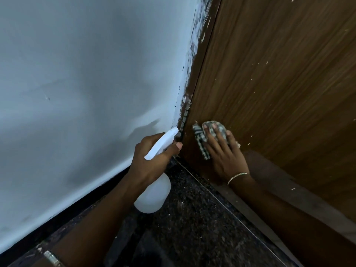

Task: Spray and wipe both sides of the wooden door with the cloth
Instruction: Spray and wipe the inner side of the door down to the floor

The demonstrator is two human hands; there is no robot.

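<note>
The brown wooden door [279,70] fills the right of the head view, flecked with white paint specks. My right hand [223,155] presses a checked grey-and-white cloth [200,139] flat against the door's lower part, close to its hinge edge. My left hand [152,158] grips a white spray bottle [154,195] by the neck, a finger by the trigger; its nozzle [172,132] points at the corner where door and wall meet. A thin bangle circles my right wrist.
A pale blue-white wall [86,83] takes up the left, with a black skirting strip [77,205] along its base. Dark speckled stone floor [192,218] lies below. The door frame edge [194,74] carries smeared white paint.
</note>
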